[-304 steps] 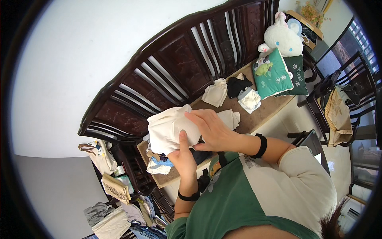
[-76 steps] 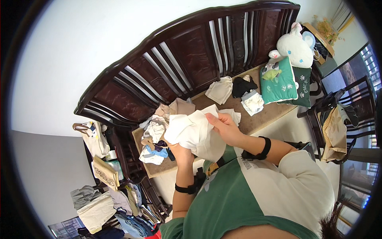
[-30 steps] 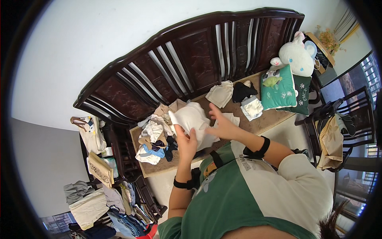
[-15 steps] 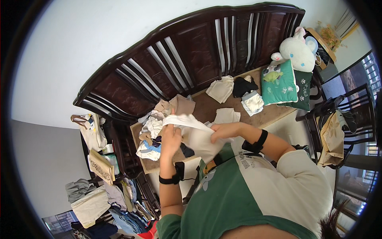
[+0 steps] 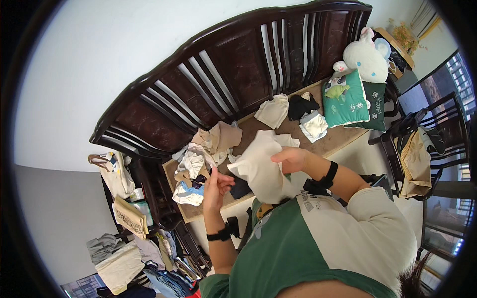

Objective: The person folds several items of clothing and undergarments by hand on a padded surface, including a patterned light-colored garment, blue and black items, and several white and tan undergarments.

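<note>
A cream piece of clothing (image 5: 261,166) hangs in front of me above the bench; its exact kind does not show. My right hand (image 5: 292,159) pinches it at its right edge, with the thumb on top. To its left, my left hand (image 5: 217,187) is off the cloth, fingers apart and holding nothing. Beyond that hand lies a loose heap of clothes (image 5: 206,144) in beige, white and blue. Under the held cloth, a dark folded item (image 5: 240,188) shows in part, and a flat cream piece (image 5: 287,140) lies partly hidden behind it.
Folded piles sit along the wooden bench: a cream one (image 5: 273,111), a black one (image 5: 302,106) and a white one (image 5: 313,126). Right of them are a green cushion (image 5: 347,99) and a white plush toy (image 5: 366,59). A chair at the lower left carries more clothes (image 5: 119,265).
My left hand has let go of the cream clothing and dropped slightly lower. My right hand has moved a little right, and the cloth now hangs from it more upright.
</note>
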Demonstrator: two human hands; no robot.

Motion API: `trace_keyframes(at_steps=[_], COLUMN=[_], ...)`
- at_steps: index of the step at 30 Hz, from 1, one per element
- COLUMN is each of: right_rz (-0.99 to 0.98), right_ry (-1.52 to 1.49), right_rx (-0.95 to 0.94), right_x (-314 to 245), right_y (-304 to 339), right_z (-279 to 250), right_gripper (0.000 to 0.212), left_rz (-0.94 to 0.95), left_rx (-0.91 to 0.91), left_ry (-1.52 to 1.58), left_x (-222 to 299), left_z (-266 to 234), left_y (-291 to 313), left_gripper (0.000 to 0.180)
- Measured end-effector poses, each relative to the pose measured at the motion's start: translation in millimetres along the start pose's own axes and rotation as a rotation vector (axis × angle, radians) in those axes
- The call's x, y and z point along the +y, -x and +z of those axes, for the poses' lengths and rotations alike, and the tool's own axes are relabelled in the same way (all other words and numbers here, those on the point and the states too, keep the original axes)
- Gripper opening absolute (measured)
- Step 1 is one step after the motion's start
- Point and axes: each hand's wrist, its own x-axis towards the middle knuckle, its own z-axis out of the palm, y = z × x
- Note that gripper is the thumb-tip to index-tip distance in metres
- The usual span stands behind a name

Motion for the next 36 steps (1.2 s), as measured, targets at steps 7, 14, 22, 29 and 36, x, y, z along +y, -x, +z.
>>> trace_keyframes(at_steps=[7, 14, 22, 29, 36], right_rz=[-0.292, -0.49, -0.854, -0.657, -0.557], right_ry=[1.06, 1.505, 1.535, 0.21, 0.002], right_rx=[0.161, 0.14, 0.367, 0.357, 0.344], right_x=[8.3, 25.1, 21.7, -3.7, -3.8], right_y=[-5.1, 0.9, 18.5, 42.2, 49.1], right_z=[64.7, 49.5, 44.5, 51.7, 39.9], right_gripper=[0.039, 0.03, 0.036, 0.033, 0.039], left_rz=[0.397, 0.133, 0.069, 0.027, 0.04], left_rx=[-0.174, -0.415, -0.367, -0.586, -0.481], left_ry=[0.142, 0.346, 0.297, 0.64, 0.52], left_x=[16.2, 34.5, 61.2, 71.1, 82.8], left_z=[44.4, 61.2, 85.2, 101.0, 108.1], left_y=[37.2, 38.9, 25.3, 31.1, 26.2], left_gripper=[0.068, 0.056, 0.034, 0.05, 0.048])
